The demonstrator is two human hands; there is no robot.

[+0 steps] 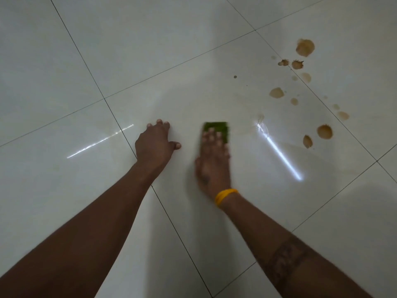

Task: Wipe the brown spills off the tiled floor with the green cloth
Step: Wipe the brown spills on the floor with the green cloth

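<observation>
- A person's right hand point(213, 160) is pressing flat, fingers stretched out together, on a folded green cloth point(217, 130) lying on the pale tiled floor point(64, 61); the hand is pinning the cloth under its palm and fingers rather than gripping it, and both are showing motion blur.
- The left hand point(155, 145) is bracing on the floor just left of the cloth, fingers spread and tips touching the tile, holding nothing.
- A yellow band point(225, 196) is sitting on the right wrist, and a dark patterned tattoo point(283, 257) is ringing the right forearm.
- Brown spills point(305, 47) are lying scattered well to the right of and beyond the cloth, running from a large blot at the upper right down to two blots point(324, 131) nearer the cloth's level.
- A faint brownish smear point(249, 117) is showing on the tile between the cloth and the blots.
- Two bright streaks of reflected light point(281, 155) are crossing the glossy tiles on either side of the hands.
</observation>
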